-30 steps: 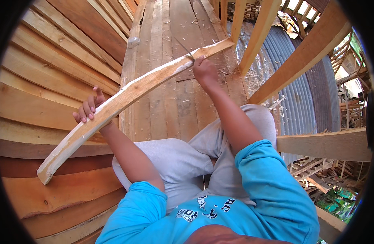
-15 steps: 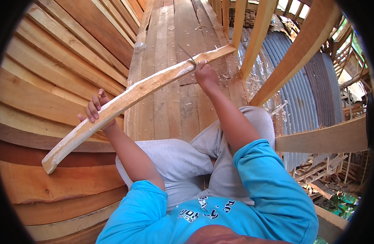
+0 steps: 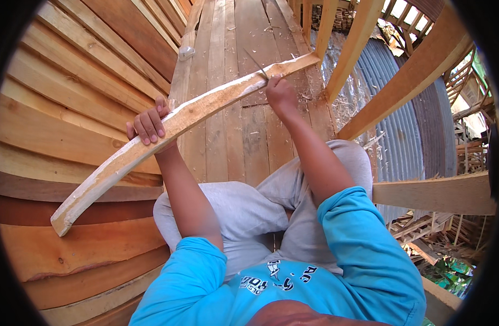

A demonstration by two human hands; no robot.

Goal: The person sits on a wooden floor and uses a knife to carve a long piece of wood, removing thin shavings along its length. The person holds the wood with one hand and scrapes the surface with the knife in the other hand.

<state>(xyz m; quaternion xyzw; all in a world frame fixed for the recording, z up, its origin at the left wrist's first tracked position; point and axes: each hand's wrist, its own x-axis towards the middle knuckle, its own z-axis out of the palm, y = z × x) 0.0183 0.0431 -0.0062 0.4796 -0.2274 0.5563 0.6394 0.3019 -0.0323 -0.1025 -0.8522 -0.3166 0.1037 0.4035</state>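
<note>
A long curved strip of pale wood (image 3: 206, 108) runs from the lower left up to the upper right, its far end resting near a post. My left hand (image 3: 149, 124) wraps around the strip near its middle and holds it up. My right hand (image 3: 281, 91) is closed on a thin dark blade (image 3: 256, 64), with the blade's edge against the upper part of the strip. Both arms reach out over my grey-trousered knees.
I sit on a floor of wooden planks (image 3: 244, 136) strewn with shavings. A wall of stacked boards (image 3: 59, 108) curves along the left. Slanted wooden posts (image 3: 418, 70) and a rail (image 3: 439, 193) stand at the right, with corrugated metal sheet (image 3: 401, 136) beyond.
The strip and both hands have shifted slightly toward the upper right in the picture. The right hand with the blade stays at the strip's upper part.
</note>
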